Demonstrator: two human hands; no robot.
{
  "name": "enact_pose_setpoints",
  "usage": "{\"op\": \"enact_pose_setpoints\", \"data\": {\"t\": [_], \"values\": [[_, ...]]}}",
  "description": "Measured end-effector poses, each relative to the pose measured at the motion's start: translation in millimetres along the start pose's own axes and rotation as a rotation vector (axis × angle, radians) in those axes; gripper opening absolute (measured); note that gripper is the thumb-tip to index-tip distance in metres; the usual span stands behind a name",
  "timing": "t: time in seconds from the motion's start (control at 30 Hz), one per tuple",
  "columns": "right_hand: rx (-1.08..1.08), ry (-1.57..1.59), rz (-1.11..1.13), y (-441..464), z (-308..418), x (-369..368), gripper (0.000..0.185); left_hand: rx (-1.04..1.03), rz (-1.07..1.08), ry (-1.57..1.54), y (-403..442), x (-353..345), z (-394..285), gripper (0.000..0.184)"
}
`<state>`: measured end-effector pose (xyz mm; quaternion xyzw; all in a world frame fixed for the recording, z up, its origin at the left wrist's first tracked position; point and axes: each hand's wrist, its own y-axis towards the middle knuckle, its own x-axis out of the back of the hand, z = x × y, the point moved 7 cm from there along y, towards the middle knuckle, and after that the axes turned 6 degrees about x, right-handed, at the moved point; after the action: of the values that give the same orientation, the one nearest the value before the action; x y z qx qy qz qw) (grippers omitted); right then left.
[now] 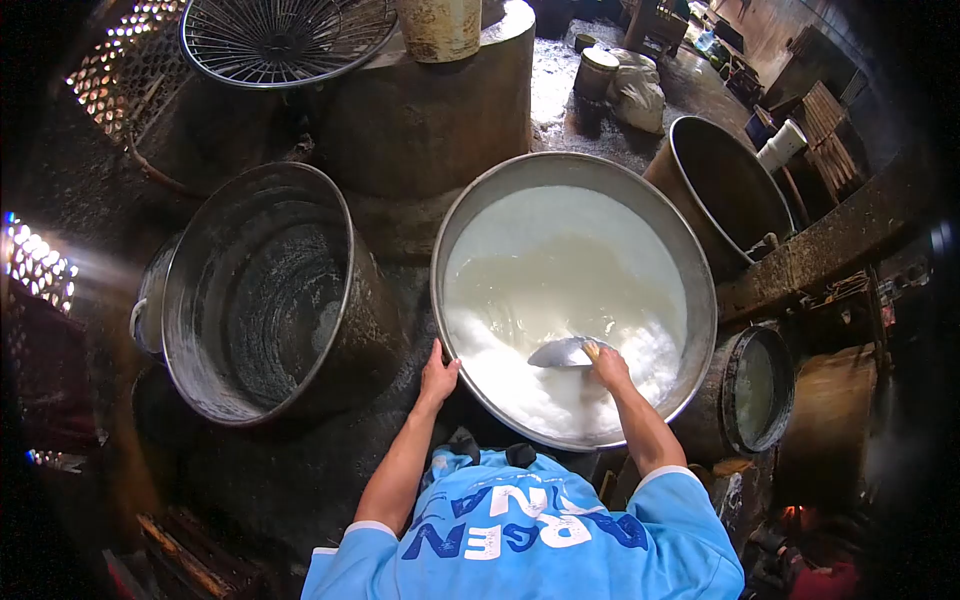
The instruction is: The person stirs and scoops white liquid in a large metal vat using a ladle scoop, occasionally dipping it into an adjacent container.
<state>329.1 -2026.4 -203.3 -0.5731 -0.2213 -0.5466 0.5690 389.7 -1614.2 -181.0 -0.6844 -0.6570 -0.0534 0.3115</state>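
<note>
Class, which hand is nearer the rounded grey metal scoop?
Right: the right hand holds the scoop; the left hand is farther, at the round grey metal basin's left rim.

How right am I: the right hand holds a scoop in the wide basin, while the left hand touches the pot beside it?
Not quite: the head view shows the left hand touching the wide basin, not the pot; the right hand does hold the scoop.

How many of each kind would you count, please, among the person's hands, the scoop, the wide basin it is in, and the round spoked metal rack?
Left hand and right hand: 2
Scoop: 1
Wide basin: 1
Spoked rack: 1
Total: 5
</note>
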Motion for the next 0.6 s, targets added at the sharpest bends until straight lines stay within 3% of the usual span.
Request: {"op": "enact_pose_setpoints", "data": {"t": [0.07,0.13,0.27,0.47,0.6], "values": [[-0.013,0.012,0.008,-18,-28,2,0.035,0.042,0.045,-0.071,-1,-1,0,0.068],[-0.029,0.024,0.003,-40,-49,14,0.032,0.068,-0.105,0.008,-15,6,-13,0.064],[0.045,0.009,-0.014,-76,-99,47,0.03,0.17,-0.11,-0.1,-29,-1,-13,0.068],[0.168,0.179,-0.053,-118,-146,142,0.048,0.16,-0.179,-0.01,-61,-8,-26,0.07],[0.156,0.329,-0.111,-121,-144,228,0.048,0.121,-0.195,0.027,-65,-22,-22,0.071]]}}
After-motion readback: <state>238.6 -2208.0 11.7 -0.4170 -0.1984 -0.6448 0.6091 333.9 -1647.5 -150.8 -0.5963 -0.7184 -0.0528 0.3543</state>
